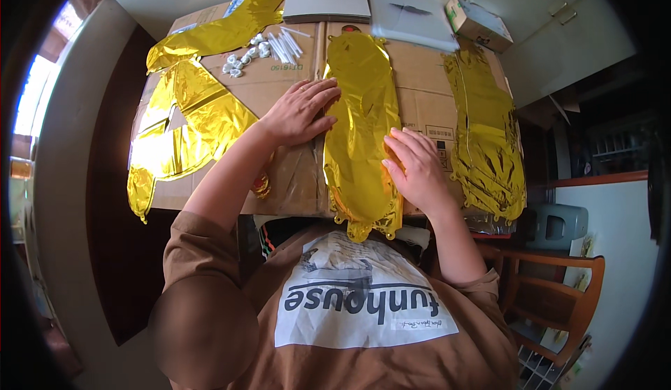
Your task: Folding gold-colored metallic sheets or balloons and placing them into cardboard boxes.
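Note:
A long, flat gold foil balloon (361,124) lies lengthwise in front of me on a cardboard surface (293,173), its near end reaching over the edge. My left hand (300,112) rests at the balloon's left edge, fingers stretched and fairly close together, some fingertips on the foil. On the opposite edge, lower down, my right hand (416,166) touches the foil with its fingers loosely extended. Neither hand appears to grip anything. To the left is another flat gold foil balloon (199,103), angular with an opening in it.
A gold foil piece (231,30) lies far left, beside white sticks (285,45) and white cups (241,61). More gold foil (486,131) is at right. At the back are a white stack (326,2), a clear plastic sheet (411,18) and a small box (481,23).

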The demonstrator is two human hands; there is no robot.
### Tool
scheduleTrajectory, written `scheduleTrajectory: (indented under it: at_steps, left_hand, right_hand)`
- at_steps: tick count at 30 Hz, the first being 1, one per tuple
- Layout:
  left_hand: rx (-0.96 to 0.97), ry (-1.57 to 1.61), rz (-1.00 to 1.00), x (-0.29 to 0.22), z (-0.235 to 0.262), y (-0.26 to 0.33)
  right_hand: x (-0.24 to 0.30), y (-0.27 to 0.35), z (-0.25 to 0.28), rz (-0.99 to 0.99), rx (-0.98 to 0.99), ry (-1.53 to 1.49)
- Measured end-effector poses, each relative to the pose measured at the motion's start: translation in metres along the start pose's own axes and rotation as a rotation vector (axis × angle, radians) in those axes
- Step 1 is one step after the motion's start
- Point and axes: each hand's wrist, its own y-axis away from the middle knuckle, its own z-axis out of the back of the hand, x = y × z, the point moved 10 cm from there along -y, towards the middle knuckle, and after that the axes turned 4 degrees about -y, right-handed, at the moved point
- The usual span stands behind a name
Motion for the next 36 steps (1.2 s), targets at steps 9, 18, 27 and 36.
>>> scheduleTrajectory:
  at_steps: [9,18,27,36]
  left_hand:
    - [0.088,-0.087,-0.008,-0.009,-0.004,0.001]
    - [0.099,-0.114,-0.007,-0.008,-0.005,0.003]
    - [0.086,-0.104,-0.026,-0.006,0.0,-0.003]
    - [0.092,-0.094,0.009,0.032,0.0,-0.029]
  right_hand:
    - [-0.001,0.004,-0.016,0.017,0.112,0.083]
    - [0.054,-0.026,-0.031,0.197,0.003,-0.018]
    - [0.079,-0.018,-0.059,0.28,0.063,0.011]
    - [0.085,-0.016,-0.058,0.302,0.059,0.038]
